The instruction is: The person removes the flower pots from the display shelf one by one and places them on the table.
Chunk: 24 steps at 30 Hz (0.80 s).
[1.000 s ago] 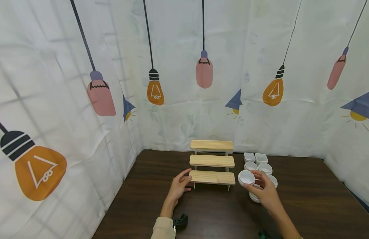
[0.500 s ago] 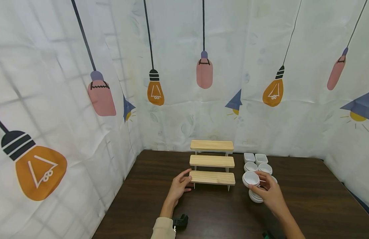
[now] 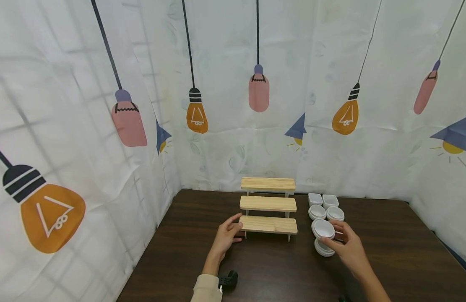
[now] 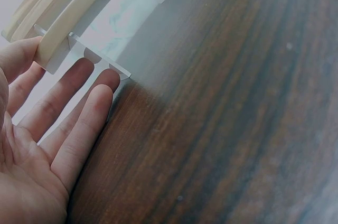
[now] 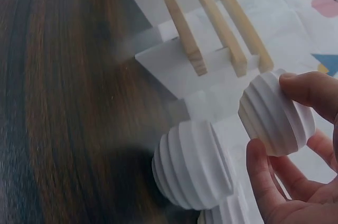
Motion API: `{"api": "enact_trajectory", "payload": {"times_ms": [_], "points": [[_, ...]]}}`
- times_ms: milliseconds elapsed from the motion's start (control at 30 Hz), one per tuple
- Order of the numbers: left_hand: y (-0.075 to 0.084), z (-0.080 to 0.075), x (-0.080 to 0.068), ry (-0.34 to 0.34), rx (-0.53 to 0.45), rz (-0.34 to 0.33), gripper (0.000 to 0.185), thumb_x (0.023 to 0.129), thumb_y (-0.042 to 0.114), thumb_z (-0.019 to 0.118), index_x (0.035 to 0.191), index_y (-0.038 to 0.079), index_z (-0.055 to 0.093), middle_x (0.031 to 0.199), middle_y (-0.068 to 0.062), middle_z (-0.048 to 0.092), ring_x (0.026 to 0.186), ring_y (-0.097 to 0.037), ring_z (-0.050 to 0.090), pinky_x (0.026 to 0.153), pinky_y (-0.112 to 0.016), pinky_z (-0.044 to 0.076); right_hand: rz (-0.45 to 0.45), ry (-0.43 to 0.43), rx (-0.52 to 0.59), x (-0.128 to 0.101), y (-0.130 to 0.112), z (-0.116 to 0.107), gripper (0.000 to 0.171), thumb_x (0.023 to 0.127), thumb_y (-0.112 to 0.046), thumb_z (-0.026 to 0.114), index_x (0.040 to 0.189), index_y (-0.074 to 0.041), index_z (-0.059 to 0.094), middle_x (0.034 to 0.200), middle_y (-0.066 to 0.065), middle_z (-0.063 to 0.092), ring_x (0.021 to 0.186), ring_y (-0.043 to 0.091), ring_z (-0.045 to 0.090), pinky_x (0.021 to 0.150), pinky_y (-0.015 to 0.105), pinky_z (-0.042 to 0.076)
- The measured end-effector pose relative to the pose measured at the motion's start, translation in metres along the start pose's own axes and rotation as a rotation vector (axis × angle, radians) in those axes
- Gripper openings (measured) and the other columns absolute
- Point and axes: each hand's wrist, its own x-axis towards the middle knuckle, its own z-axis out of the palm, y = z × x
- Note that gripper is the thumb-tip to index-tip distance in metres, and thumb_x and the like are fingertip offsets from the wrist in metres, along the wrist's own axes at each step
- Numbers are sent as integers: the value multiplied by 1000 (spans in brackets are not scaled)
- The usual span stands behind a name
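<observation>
Beside the wooden rack [image 3: 268, 206], white bowls [image 3: 326, 213] (perhaps six).

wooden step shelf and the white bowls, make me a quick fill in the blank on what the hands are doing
1. The right hand holds a round white ____ above the table.
2. The left hand touches the ____ step of the wooden step shelf.
3. The shelf has ____ steps.
4. The two rearmost dishes are ____ in shape.

Missing words: bowl; lowest; three; square
</observation>
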Motion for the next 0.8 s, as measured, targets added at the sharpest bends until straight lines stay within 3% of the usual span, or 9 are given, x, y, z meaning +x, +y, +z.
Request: {"api": "enact_trajectory", "payload": {"times_ms": [267,800], "points": [[1,1,-1,-5,-12,-3,52,104,31,62,151,13,51,127,-19,70,110,-27,69,82,-40,62,-19,6,23,-4,11,-10,57,86,-8,83,135,-1,56,111,-21,60,94,-3,62,73,18,54],[3,1,-2,1,-20,-4,52,103,32,63,151,14,52,126,-21,69,112,-31,67,82,-40,62,38,40,-91,-9,29,-29,59,86,-17,84,136,-3,56,104,-28,60,89,-6,59,70,21,51]]}}
